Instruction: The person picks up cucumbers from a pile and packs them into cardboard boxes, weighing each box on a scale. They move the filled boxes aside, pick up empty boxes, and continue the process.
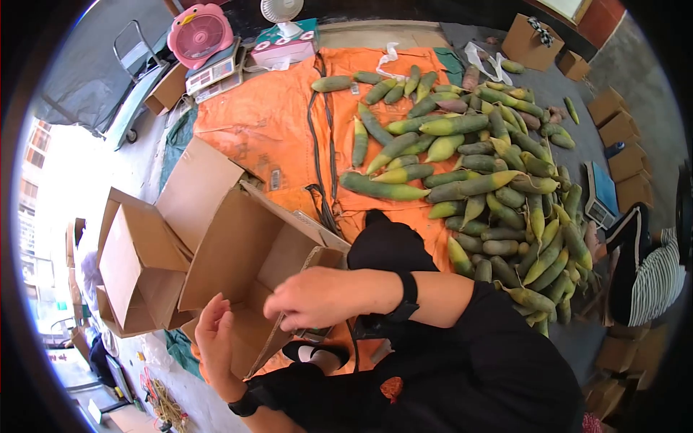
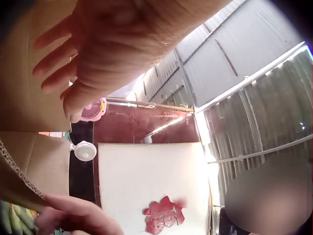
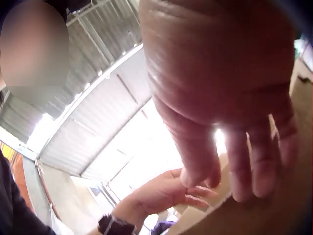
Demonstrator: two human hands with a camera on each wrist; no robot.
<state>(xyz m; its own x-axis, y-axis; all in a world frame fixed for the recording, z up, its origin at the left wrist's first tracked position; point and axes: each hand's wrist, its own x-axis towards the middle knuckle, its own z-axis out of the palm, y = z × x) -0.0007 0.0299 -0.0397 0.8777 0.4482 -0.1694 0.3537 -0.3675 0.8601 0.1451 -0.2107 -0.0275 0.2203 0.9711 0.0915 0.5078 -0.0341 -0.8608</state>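
Note:
A large cardboard box (image 1: 227,249) stands tilted in front of me in the head view, with its top open and flaps spread. My left hand (image 1: 215,343) is at its near left side, palm toward the box, its fingers extended and loosely bent. Across the near opening reaches my right hand (image 1: 325,296), fingers pointing left over the box edge. In the right wrist view the fingers (image 3: 239,166) hang almost straight against the brown cardboard. The corrugated edge (image 2: 19,171) shows beside my right hand in the left wrist view. Neither hand holds anything visible.
A big pile of green radishes (image 1: 462,187) covers the right of the orange tarp (image 1: 253,144). Another open carton (image 1: 141,267) stands left of the box. At the back are a pink fan (image 1: 201,36), scales (image 1: 216,76) and a trolley (image 1: 137,86). A blue-topped scale (image 1: 600,191) stands right.

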